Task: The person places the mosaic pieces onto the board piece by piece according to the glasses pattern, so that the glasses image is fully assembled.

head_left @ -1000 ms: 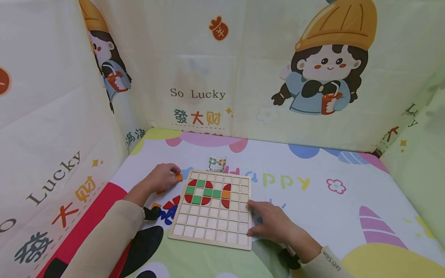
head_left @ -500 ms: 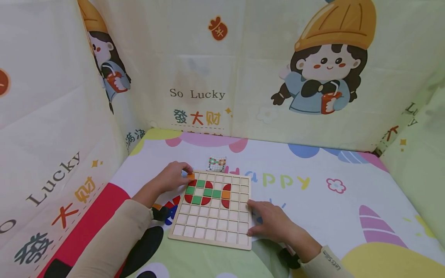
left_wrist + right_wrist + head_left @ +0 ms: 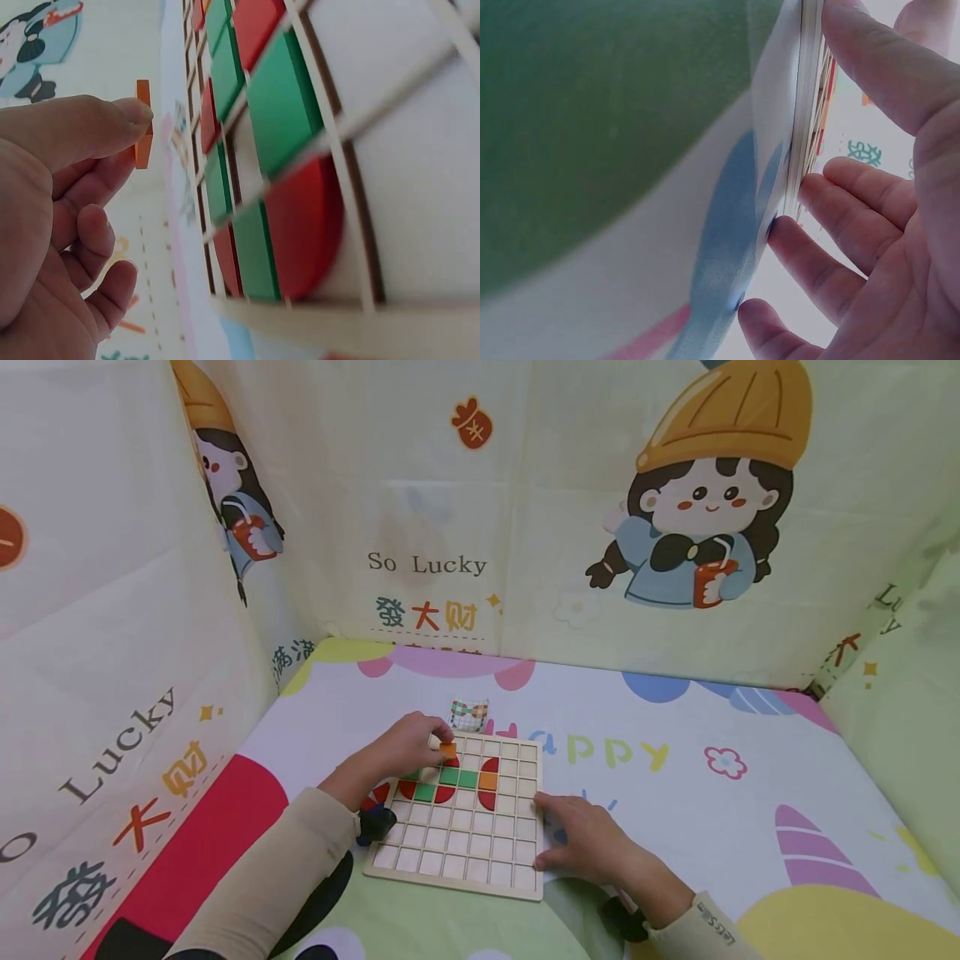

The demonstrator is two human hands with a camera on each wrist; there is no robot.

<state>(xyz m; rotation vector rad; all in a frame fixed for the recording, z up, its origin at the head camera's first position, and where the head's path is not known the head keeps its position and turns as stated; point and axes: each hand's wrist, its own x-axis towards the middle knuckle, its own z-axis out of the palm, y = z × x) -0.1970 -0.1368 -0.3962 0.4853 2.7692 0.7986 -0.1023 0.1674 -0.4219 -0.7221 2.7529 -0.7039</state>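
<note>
My left hand (image 3: 411,745) pinches an orange square tile (image 3: 143,142) between thumb and forefinger, over the far left part of a wooden grid board (image 3: 450,843). The other fingers of that hand are curled loosely in the left wrist view. Green square tiles (image 3: 281,101) and red rounded tiles (image 3: 306,229) sit in the board's cells. Another orange tile (image 3: 487,781) lies between two red ones further right. My right hand (image 3: 585,839) rests along the board's right edge, thumb and fingertips at the rim and the fingers spread.
Beyond the board's far edge lies a small pattern card (image 3: 469,715). Red tiles (image 3: 381,793) and blue pieces show left of the board, partly behind my left wrist. A patterned cloth (image 3: 675,827) covers the table, with printed cloth walls (image 3: 540,527) around it.
My left hand has moved right with the orange tile, from beside the board to above its far left cells. The right hand and the board have stayed in place.
</note>
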